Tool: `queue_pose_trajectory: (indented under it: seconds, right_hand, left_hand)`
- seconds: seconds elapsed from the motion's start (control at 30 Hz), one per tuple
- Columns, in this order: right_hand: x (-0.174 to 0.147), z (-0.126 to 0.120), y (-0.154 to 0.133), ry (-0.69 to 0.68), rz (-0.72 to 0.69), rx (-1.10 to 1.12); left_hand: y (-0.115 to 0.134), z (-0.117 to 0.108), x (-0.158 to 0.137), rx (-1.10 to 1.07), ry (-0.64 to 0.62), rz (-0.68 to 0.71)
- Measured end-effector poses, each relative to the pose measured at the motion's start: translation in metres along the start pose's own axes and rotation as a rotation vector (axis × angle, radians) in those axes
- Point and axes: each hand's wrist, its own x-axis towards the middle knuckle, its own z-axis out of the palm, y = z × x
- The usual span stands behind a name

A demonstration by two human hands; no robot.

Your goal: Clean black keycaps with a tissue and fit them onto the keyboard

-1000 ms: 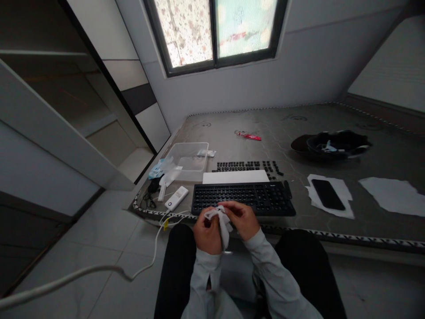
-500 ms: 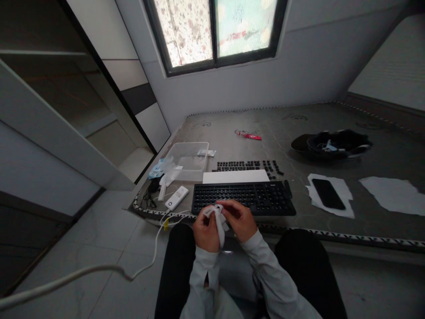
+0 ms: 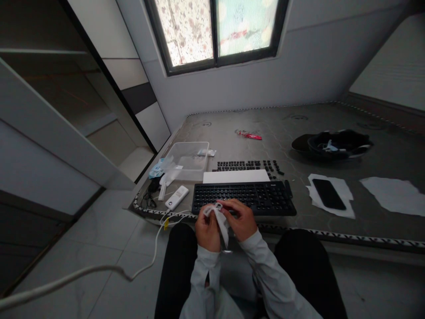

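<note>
White cloth [image 3: 222,223] is held by left hand [image 3: 206,231] and right hand [image 3: 242,223]; keyboard [image 3: 244,195] beyond.

A black phone [image 3: 328,194] lies on paper [image 3: 344,192] near a cap [image 3: 352,143].

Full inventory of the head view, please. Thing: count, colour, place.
cloth: 1, white, in both hands
keyboard: 1, black, beyond hands
loose keys: too many to count, black, behind keyboard
flat strip: 1, white, between them
tub: 1, clear, left of loose keys
packaging: count unclear, blue/clear, by tub
handheld device: 1, white, left of keyboard
cable: 1, white, lower left
phone: 1, black, on paper
paper: 2 pieces, white, right
cap: 1, dark, behind phone
packet: 1, red, far middle
mattress: 1, grey-brown, beneath items
window: 1, dark-framed, wall
cabinet: 1, white/black, left
legs: 2, black-clad, bottom
left hand: 1, grey sleeve, on cloth
right hand: 1, grey sleeve, on cloth
</note>
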Motion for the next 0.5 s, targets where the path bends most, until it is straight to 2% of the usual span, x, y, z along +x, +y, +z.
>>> queue_pose_trajectory:
  seconds: [0.1, 0.27, 0.5]
  right_hand:
    - [-0.0017, 0.0003, -0.0014, 0.008, -0.005, -0.030]
    - [-0.0019, -0.0025, -0.0073, -0.082, -0.140, -0.108]
    - [-0.0011, -0.0021, -0.0053, -0.052, 0.131, -0.031]
  left_hand:
    - [0.0007, 0.0003, 0.0002, 0.002, 0.000, -0.014]
    - [0.0013, -0.0041, 0.0031, 0.032, 0.000, 0.013]
    - [-0.0002, -0.0034, -0.0007, 0.137, -0.007, 0.015]
